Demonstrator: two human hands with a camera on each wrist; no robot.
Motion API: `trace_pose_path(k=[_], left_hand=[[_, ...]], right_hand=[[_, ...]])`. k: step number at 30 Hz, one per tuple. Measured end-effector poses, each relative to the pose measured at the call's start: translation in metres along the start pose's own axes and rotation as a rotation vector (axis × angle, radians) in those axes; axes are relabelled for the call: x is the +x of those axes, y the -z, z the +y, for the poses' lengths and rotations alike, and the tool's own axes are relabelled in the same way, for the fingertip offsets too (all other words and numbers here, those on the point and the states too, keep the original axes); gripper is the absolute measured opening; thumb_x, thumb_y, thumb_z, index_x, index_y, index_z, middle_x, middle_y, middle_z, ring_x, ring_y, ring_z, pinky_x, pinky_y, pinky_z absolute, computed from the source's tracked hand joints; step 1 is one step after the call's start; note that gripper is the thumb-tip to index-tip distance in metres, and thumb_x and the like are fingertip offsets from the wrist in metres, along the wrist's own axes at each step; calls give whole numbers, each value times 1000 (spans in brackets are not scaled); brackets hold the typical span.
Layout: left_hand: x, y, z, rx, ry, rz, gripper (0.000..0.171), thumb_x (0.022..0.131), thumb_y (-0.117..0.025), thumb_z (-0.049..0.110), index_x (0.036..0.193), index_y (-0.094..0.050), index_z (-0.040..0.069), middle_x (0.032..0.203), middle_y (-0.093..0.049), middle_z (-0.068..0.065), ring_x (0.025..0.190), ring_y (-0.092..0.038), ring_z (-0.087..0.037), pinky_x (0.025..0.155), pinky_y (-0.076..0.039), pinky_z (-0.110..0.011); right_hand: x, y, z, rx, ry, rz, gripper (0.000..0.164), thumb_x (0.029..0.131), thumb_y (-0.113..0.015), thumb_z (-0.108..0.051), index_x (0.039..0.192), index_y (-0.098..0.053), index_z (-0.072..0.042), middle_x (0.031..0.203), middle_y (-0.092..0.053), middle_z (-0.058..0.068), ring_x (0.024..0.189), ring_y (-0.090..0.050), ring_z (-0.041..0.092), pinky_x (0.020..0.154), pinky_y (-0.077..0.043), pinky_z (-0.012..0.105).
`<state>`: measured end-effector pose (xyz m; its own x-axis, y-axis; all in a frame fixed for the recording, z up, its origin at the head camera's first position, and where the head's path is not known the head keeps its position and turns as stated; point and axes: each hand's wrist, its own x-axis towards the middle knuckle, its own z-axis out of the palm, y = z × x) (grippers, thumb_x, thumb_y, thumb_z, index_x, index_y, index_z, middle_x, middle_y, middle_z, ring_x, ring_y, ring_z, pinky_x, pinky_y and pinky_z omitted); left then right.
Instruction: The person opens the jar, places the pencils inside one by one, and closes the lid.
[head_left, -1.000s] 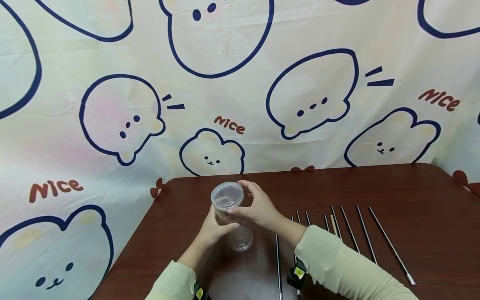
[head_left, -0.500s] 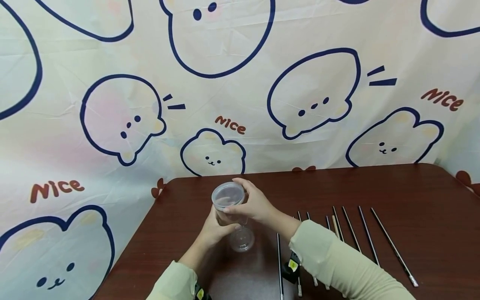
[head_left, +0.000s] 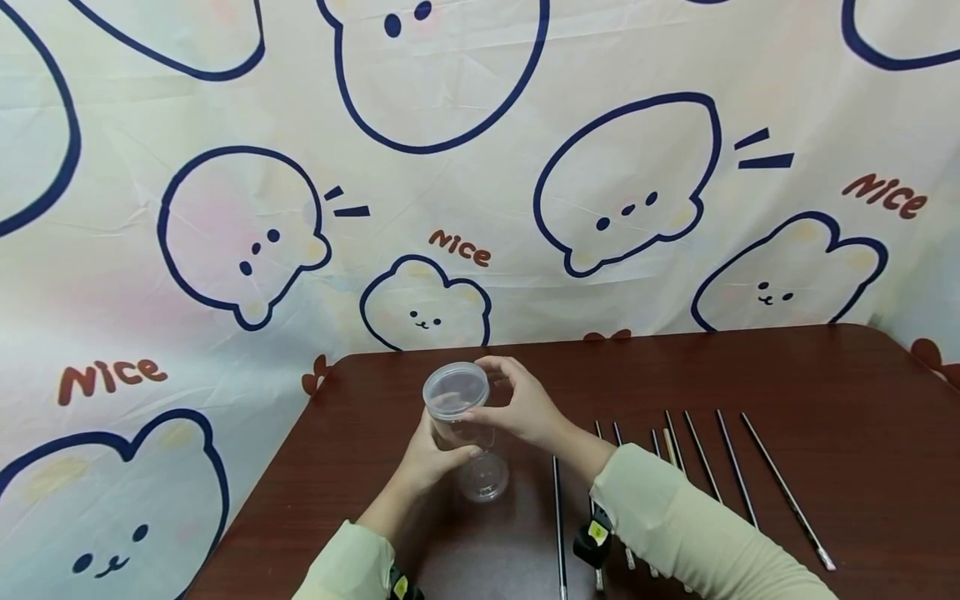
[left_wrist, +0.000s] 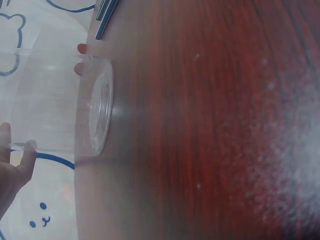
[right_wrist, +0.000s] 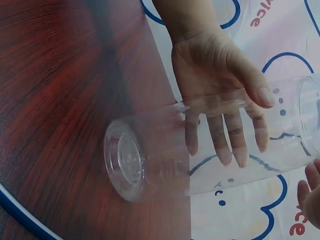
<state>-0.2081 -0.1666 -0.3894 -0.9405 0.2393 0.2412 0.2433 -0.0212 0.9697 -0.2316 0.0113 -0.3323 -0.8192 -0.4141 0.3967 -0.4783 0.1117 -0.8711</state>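
A tall, clear plastic jar (head_left: 482, 479) stands between the two hands in the head view, its translucent round lid (head_left: 454, 390) on top. My left hand (head_left: 424, 460) grips the jar's side below the lid. Through the clear wall in the right wrist view, the left hand's fingers (right_wrist: 232, 135) show wrapped round the far side, with the thumb above. My right hand (head_left: 525, 410) holds the lid from the right, thumb at the near rim and fingers at the far rim. Only the right hand's fingertips (right_wrist: 311, 187) appear at that view's edge. Inside the jar I see no contents.
Several slim dark sticks (head_left: 787, 492) with pale ends lie on the brown wooden table (head_left: 360, 400) to the right, partly under the right forearm. One dark stick (head_left: 558, 525) lies closer to the jar. A cartoon-printed cloth (head_left: 510, 200) hangs behind the table.
The right hand's fingers turned left along the lid's rim half a second ago, then came back right. The left hand and jar stay almost in place.
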Motion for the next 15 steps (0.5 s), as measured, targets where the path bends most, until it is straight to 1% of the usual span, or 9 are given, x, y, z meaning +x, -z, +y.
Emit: trace_pose_path(k=[3,5,8,15], left_hand=[[0,0,0,18,3,-3,86,67,-72,6,131,-15,9,124,-34,-16,97,-51,-27,78,-42,-31],[0,0,0,19,-2,-14,86,67,-72,7,131,-15,9,124,-33,-16,95,-51,-27,77,-43,-32],[1,0,-1,17,-11,-24,86,68,-71,7,132,-13,10,125,-32,-16,95,-52,-23,77,-43,-33],[0,0,-1,11,-15,-22,85,68,-70,4,131,-12,6,124,-33,-17,95,-53,-20,77,-43,-31]], right_hand=[[0,-1,-1,-27,30,-3,67,65,-75,-24,122,-45,-6,114,-46,3,102,-44,18,85,-35,42],[0,-1,-2,-37,31,-7,70,64,-75,-25,124,-43,-4,116,-46,3,103,-44,18,86,-34,42],[3,-4,-3,-41,27,-23,75,64,-76,-25,126,-40,-3,119,-44,4,106,-42,19,87,-33,43],[9,-9,-6,-63,-27,-60,85,62,-77,-28,132,-33,-9,124,-40,7,105,-42,20,84,-37,39]])
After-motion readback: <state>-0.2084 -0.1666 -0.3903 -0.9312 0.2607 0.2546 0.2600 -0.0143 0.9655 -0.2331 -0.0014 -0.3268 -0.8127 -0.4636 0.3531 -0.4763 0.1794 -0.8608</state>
